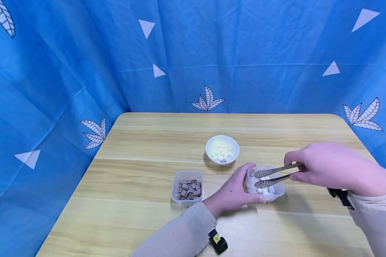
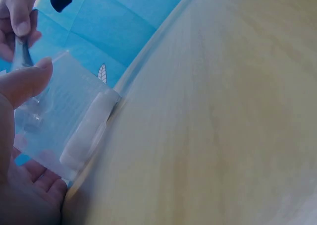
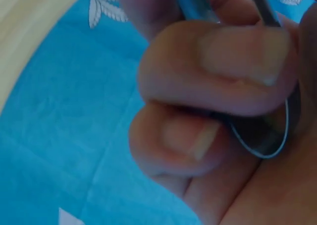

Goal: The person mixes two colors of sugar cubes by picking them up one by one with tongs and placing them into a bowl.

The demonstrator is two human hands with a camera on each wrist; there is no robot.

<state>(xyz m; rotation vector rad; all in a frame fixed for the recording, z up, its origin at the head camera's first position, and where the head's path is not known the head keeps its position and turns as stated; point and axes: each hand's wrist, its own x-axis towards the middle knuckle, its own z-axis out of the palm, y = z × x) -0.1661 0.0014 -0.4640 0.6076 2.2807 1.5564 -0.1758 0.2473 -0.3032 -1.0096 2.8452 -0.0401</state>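
My left hand (image 1: 236, 189) grips the left side of a clear plastic tub (image 1: 278, 191) holding white cubes (image 1: 265, 191); thumb and fingers curl round its wall. The left wrist view shows the same tub (image 2: 64, 116) between my thumb and fingers. My right hand (image 1: 328, 166) holds metal tongs (image 1: 273, 175), whose tips reach down into that tub among the white cubes. In the right wrist view my fingers (image 3: 213, 71) wrap the tongs' looped end (image 3: 267, 136). Whether the tongs clasp a cube cannot be told.
A white bowl (image 1: 222, 149) with several white cubes stands behind the tub. A second clear tub (image 1: 187, 188) filled with brown cubes sits to the left. The wooden table (image 1: 141, 150) is walled by blue cloth (image 1: 83, 71) on three sides.
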